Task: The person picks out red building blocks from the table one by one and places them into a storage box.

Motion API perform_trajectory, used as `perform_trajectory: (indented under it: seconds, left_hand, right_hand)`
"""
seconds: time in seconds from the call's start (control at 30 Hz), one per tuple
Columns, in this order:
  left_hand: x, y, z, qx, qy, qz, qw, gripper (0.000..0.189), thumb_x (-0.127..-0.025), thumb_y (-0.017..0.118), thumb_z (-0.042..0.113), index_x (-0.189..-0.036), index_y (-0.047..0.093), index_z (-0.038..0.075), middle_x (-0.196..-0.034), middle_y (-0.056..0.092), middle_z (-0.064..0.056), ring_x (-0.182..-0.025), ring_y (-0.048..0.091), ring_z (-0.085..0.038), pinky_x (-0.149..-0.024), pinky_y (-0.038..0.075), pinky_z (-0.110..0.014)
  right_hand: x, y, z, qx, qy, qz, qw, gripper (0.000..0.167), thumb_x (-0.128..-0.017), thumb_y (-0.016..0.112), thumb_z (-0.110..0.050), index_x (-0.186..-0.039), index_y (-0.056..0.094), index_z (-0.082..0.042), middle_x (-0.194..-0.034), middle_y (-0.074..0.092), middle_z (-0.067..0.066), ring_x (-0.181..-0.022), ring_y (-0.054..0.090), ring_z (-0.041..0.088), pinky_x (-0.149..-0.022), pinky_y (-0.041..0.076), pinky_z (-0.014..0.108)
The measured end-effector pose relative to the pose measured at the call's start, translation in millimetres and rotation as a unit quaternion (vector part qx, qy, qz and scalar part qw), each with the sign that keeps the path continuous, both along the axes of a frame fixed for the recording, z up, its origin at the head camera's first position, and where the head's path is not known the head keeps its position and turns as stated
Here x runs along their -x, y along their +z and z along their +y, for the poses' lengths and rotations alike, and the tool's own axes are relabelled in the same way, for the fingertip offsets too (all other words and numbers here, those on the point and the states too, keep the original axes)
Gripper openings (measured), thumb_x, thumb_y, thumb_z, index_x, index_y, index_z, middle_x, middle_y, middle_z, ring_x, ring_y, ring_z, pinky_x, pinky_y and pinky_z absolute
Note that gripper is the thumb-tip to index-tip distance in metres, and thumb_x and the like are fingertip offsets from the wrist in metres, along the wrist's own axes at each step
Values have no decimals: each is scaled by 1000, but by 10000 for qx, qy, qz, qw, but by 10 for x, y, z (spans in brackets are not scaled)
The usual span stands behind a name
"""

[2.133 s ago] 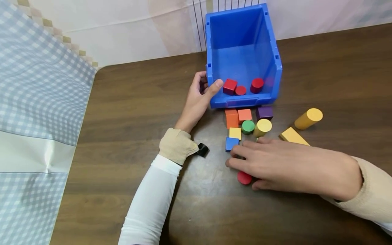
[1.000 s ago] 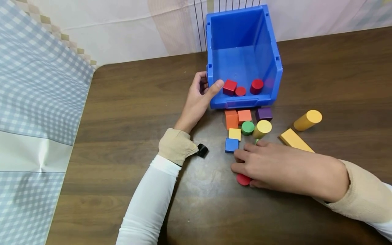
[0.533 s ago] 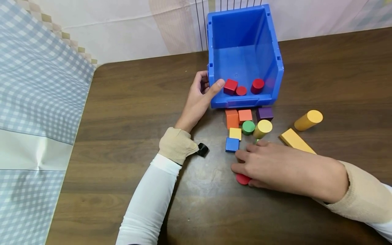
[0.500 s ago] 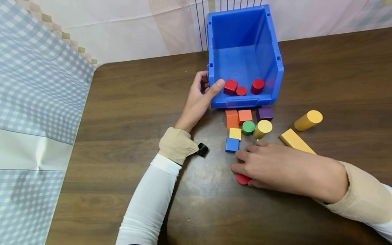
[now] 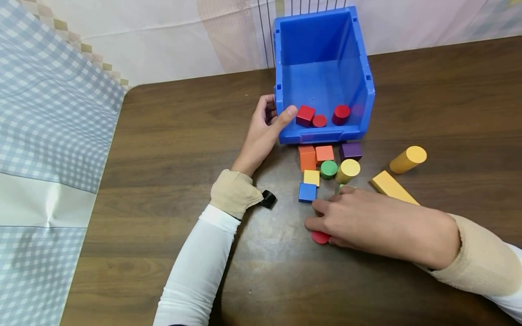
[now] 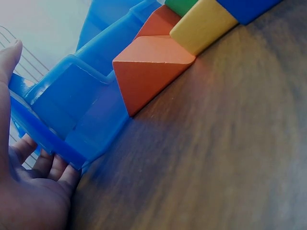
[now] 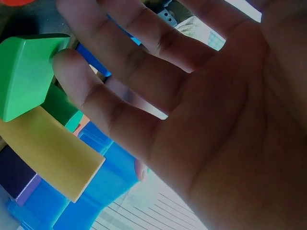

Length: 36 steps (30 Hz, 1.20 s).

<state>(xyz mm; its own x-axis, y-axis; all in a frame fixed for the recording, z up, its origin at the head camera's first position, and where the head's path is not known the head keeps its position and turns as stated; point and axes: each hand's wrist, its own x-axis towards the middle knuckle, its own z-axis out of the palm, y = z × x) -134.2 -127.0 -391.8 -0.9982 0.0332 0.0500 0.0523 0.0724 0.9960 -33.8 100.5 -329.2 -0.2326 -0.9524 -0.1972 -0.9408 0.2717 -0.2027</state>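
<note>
My left hand (image 5: 261, 136) grips the left wall of the blue bin (image 5: 328, 136), thumb over the rim and fingers outside. In the left wrist view the fingers (image 6: 45, 163) curl under the bin's edge. My right hand (image 5: 363, 222) is over the table with index finger and thumb on either side of a round red block (image 5: 320, 237); the contact is partly hidden. In the right wrist view the other fingers (image 7: 129, 62) stretch out, one against a green block (image 7: 29, 72). Two red cylinders (image 5: 341, 115) and a red cube (image 5: 305, 116) lie in the bin.
Before the bin stand orange blocks (image 5: 307, 157), a purple block (image 5: 350, 151), a green cylinder (image 5: 328, 170), a yellow cylinder (image 5: 348, 170), a yellow cube (image 5: 311, 177) and a blue cube (image 5: 307, 192). Farther right are a tall yellow cylinder (image 5: 408, 159) and a yellow bar (image 5: 393, 188).
My right hand has drawn back a little, and its index finger and thumb have closed in on the round red block, which has shifted slightly left. The left hand and bin stay put.
</note>
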Motion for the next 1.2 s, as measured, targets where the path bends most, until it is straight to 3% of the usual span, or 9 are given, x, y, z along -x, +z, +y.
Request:
perform_trajectory:
  seconds: [0.3, 0.5, 0.7, 0.93, 1.2]
  left_hand:
    - [2, 19, -10, 7, 5, 19, 10000, 55, -100, 68, 31, -143, 46, 3, -129, 58, -8, -116, 58, -21, -102, 53, -28]
    - [-2, 18, -10, 38, 8, 6, 10000, 56, -100, 68, 32, -144, 46, 3, -129, 58, -9, -116, 58, -21, -102, 53, -28]
    - [-9, 6, -11, 25, 14, -31, 10000, 56, -100, 68, 32, -144, 46, 4, -129, 58, -8, -116, 58, -21, -101, 53, -29]
    - [7, -8, -4, 79, -13, -23, 10000, 57, -100, 68, 33, -144, 46, 4, -130, 58, -8, -116, 58, -21, -101, 53, -29]
    - [-4, -1, -7, 84, -3, -57, 9999, 57, -100, 68, 33, -144, 46, 4, -131, 58, -8, -117, 57, -21, -102, 53, -28]
  right_hand:
    - [-9, 24, 4, 65, -125, 188, 9997, 23, -88, 82, -15, -96, 65, -27, -84, 58, -3, -52, 45, 18, -45, 38, 33]
    - [-21, 3, 4, 145, -75, 199, 9997, 25, -86, 84, -15, -95, 63, -26, -83, 56, -4, -56, 50, 15, -53, 41, 35]
    - [-53, -14, -16, 95, 113, 277, 9995, 15, -95, 78, -22, -101, 64, -23, -92, 61, -3, -64, 57, 18, -62, 48, 38]
    - [-69, -1, -15, 146, 324, 427, 9985, 24, -89, 78, -7, -98, 61, -21, -89, 57, -4, -62, 52, 16, -64, 46, 36]
    - [-39, 21, -41, -74, 338, 16, 9994, 19, -95, 76, -10, -104, 64, -21, -96, 62, -5, -82, 64, 15, -70, 52, 39]
